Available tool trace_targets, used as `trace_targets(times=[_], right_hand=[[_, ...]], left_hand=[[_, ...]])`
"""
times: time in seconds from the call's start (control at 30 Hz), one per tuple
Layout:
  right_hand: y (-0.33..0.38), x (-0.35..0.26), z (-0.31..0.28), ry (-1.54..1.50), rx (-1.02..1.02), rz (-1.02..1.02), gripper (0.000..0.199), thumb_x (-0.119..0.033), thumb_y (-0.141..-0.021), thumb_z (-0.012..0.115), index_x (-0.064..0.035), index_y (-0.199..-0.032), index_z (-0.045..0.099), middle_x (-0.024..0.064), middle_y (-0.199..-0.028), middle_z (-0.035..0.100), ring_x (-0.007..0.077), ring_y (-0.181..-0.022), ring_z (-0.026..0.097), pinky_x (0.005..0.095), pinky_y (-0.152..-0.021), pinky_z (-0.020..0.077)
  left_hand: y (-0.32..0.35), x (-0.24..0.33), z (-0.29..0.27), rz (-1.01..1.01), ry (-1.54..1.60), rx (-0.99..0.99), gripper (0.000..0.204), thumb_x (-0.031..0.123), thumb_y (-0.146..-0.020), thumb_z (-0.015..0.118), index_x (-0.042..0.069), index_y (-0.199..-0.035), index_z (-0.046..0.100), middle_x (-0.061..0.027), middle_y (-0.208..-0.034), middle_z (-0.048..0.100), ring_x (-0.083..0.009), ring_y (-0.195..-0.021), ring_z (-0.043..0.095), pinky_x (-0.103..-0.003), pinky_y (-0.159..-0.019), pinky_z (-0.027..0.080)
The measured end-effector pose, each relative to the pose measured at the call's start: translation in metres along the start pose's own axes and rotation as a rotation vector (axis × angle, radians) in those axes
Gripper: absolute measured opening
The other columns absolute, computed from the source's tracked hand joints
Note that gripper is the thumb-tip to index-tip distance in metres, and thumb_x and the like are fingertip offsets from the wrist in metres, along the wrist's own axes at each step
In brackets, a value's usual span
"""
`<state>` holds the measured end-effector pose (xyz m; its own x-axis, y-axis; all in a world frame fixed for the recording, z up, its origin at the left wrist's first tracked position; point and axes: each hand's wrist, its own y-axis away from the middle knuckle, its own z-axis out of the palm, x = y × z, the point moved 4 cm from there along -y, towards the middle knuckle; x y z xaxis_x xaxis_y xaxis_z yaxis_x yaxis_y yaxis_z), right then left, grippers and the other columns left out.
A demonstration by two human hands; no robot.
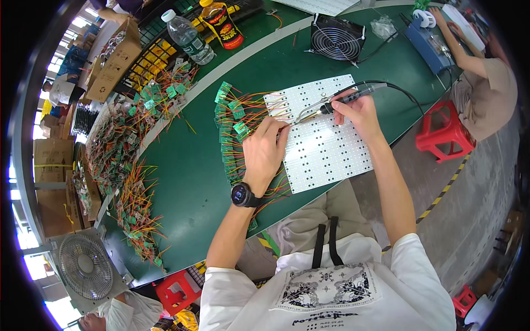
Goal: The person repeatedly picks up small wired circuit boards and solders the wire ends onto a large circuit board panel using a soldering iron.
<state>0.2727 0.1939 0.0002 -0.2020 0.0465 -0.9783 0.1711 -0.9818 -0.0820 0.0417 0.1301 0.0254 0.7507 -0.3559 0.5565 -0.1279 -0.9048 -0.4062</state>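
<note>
White perforated LED panel [323, 135] lies mid-frame on the green bench [187, 182]. Your right hand [359, 110] grips the black soldering iron [353, 96], tip at the panel's upper left; left hand [264, 151] pinches coloured wires [251, 107] there. Soldering step; next joint likely needs steady wire seating.

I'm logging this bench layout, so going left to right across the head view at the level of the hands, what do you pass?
Heap of small green boards with coloured wires → left hand → white LED panel → right hand, holding a soldering iron → red plastic stool.
</note>
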Motion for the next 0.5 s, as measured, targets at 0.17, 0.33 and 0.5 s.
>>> trace_targets(times=[0.17, 0.33, 0.5], right_hand=[[-0.0009, 0.0031, -0.0013, -0.008, -0.012, 0.013, 0.014, -0.003, -0.083, 0.071, 0.0057, -0.092, 0.065, 0.0093, -0.069, 0.064, 0.015, -0.055, 0.062, 0.0271, -0.051, 0.0491], [-0.0008, 0.0019, -0.0011, -0.01, -0.018, 0.003, 0.014, -0.003, -0.083, 0.071, 0.0054, -0.092, 0.065, 0.0089, -0.069, 0.064, 0.0147, -0.055, 0.062, 0.0265, -0.05, 0.0489], [-0.0006, 0.0012, 0.0003, 0.029, -0.029, 0.012, 0.016, -0.004, -0.085, 0.069, 0.0059, -0.097, 0.064, 0.0092, -0.069, 0.064, 0.0143, -0.055, 0.06, 0.0264, -0.051, 0.048]], left_hand=[[0.0006, -0.0005, 0.0001, -0.002, 0.011, -0.003, 0.01, 0.012, -0.087, 0.068, 0.003, -0.091, 0.066, -0.0067, -0.086, 0.062, -0.0231, -0.057, 0.057, -0.034, -0.054, 0.045], [0.0002, 0.0004, 0.0001, 0.0, 0.016, -0.008, 0.01, 0.012, -0.087, 0.068, 0.003, -0.09, 0.066, -0.0069, -0.085, 0.061, -0.0232, -0.057, 0.057, -0.035, -0.053, 0.045], [0.0001, 0.0008, -0.0007, -0.001, 0.025, -0.007, 0.009, 0.011, -0.087, 0.068, 0.002, -0.089, 0.065, -0.0071, -0.083, 0.061, -0.0229, -0.056, 0.056, -0.035, -0.053, 0.044]])
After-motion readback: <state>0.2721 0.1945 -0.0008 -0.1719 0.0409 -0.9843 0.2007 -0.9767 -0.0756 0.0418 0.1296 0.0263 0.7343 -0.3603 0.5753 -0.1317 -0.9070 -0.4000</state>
